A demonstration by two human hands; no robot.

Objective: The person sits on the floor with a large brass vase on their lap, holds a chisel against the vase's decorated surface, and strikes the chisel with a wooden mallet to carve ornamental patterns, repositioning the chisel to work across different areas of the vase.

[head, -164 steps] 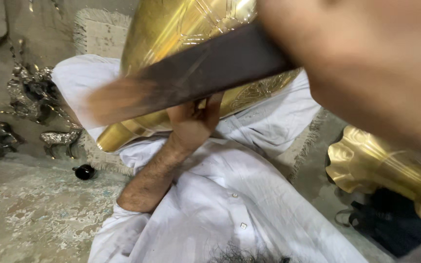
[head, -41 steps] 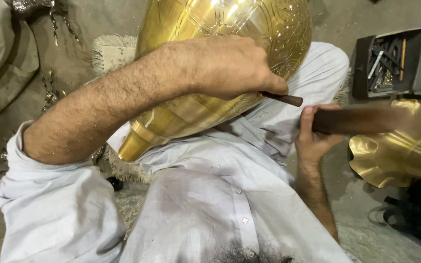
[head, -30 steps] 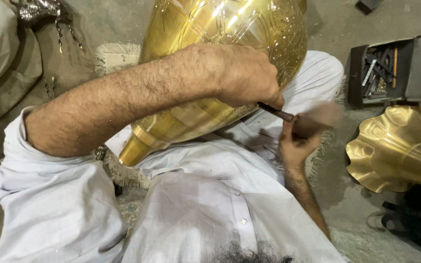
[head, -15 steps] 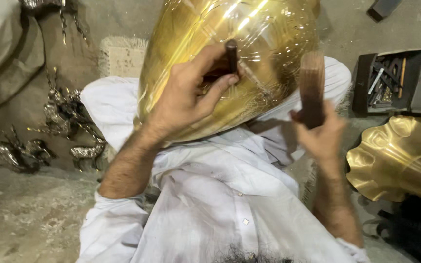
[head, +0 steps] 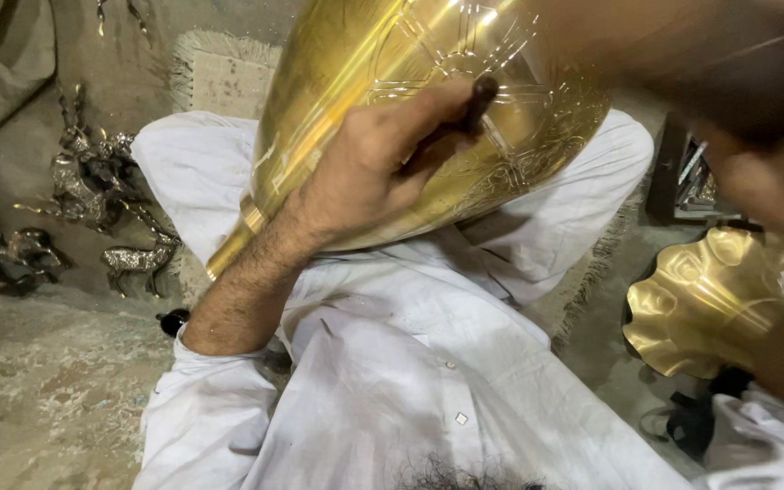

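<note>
Head view: left hand (head: 369, 168) gripping dark punch (head: 480, 93) on brass vessel (head: 428, 109); right hand (head: 773, 172) blurred, grip unclear.

The brass vessel (head: 365, 100) under my left hand (head: 369, 172) is polished, glossy metal with engraved lines. My white cloth garment (head: 410, 363) looks matt and creased. The small deer figures (head: 93, 191) are dull grey metal.

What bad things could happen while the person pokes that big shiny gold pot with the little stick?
The dark punch sits on curved, slick brass, so it might skid and scratch the engraved vase. The left hand pinches it close to the tip, so a missed blow could hit fingers. The right hand is blurred, so its aim is unclear.
</note>
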